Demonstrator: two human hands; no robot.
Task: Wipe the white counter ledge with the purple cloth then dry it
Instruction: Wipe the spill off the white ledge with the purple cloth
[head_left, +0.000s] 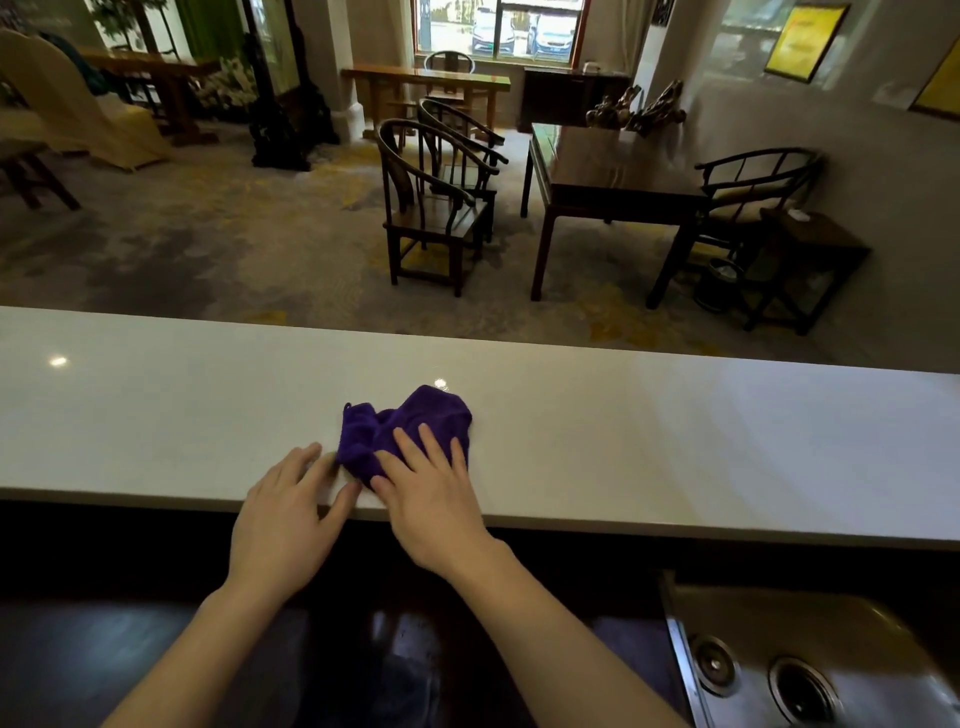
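A crumpled purple cloth (400, 428) lies on the white counter ledge (675, 431), near its front edge at the middle. My right hand (431, 499) rests flat on the cloth's near part, fingers spread and pressing down. My left hand (285, 514) lies on the ledge just left of the cloth, fingers apart, its thumb close to the cloth's lower corner; it holds nothing.
A steel sink (810, 660) with two drain holes sits below the ledge at the lower right. A dark lower counter (104, 649) runs under the ledge. Beyond the ledge are wooden chairs (431, 208) and a dark table (608, 171) on carpet.
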